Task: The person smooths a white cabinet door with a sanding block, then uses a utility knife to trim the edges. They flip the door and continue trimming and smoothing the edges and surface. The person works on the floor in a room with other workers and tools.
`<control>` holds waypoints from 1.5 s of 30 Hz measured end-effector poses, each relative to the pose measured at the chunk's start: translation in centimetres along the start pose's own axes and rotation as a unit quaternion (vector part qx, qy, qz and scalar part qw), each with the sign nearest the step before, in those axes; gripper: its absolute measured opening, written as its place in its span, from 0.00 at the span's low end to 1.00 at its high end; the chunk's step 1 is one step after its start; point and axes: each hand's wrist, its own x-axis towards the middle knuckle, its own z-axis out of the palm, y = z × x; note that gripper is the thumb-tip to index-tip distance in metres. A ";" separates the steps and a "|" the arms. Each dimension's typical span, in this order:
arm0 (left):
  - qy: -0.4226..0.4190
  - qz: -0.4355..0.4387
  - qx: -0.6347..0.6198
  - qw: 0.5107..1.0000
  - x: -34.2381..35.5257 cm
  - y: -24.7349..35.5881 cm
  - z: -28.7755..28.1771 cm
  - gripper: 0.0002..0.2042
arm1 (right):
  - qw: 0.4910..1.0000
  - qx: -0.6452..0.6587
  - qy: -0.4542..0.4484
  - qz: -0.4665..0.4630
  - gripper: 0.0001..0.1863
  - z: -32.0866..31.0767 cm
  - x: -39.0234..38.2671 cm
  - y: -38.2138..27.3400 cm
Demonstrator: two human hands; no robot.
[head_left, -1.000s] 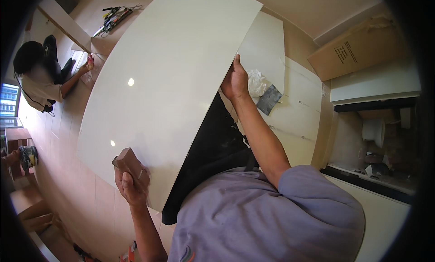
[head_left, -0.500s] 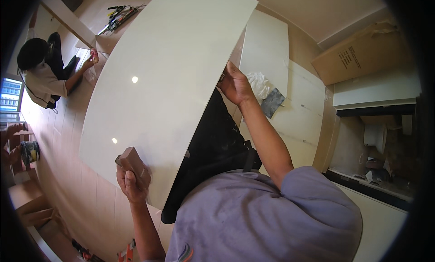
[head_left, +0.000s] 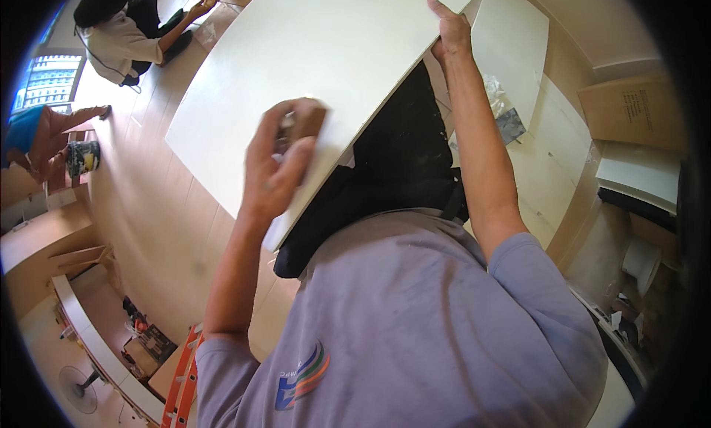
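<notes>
A large white panel [head_left: 237, 87] lies slanted across my lap, over my black trousers [head_left: 392, 143]. My left hand [head_left: 274, 172] is closed round a brown sanding block [head_left: 307, 123], slightly blurred, on or just over the panel's top near its right edge. My right hand [head_left: 453, 34] grips that same edge farther away. Its thumb points up over the panel, and the fingers are partly hidden beneath.
To the right, another white panel [head_left: 511, 39] carries crumpled plastic [head_left: 492, 87] and a grey sheet [head_left: 510, 125]. A cardboard box [head_left: 637, 113] stands beyond. A co-worker [head_left: 118, 39] crouches at far left, above a bucket [head_left: 83, 158]. An orange ladder [head_left: 181, 383] is at lower left.
My left hand has carried the block from the panel's near left part forward and toward its right edge. My right hand has shifted farther along the edge, thumb now raised. The view has shifted.
</notes>
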 end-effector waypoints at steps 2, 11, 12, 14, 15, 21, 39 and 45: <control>-0.036 0.071 0.166 0.983 1.0 0.6 1.3 0.26 | 1.000 0.004 -0.006 -0.001 0.25 0.7 -0.4 -0.1; -0.015 0.110 0.317 0.942 3.2 2.2 6.8 0.26 | 0.999 0.024 -0.024 0.006 0.24 -2.5 2.3 0.9; -0.023 0.101 0.319 0.942 3.2 2.1 6.9 0.26 | 0.999 0.032 -0.039 0.018 0.22 -2.4 2.5 0.8; -0.041 0.085 0.320 0.943 3.3 2.5 7.1 0.27 | 0.998 0.038 -0.042 0.006 0.21 -2.4 2.3 1.1; -0.053 0.082 0.323 0.941 3.8 2.7 7.4 0.27 | 0.999 0.038 -0.036 0.014 0.21 -2.2 2.2 0.7; -0.009 0.093 0.304 0.948 6.9 3.4 10.4 0.26 | 0.999 0.013 0.034 -0.030 0.21 0.1 0.4 0.5; -0.057 0.080 0.328 0.940 3.2 2.1 7.6 0.23 | 0.998 0.051 -0.021 -0.041 0.28 0.6 -0.1 0.5; -0.038 0.067 0.319 0.944 -0.2 1.0 6.2 0.22 | 0.998 0.052 -0.037 -0.026 0.28 -1.3 0.5 0.8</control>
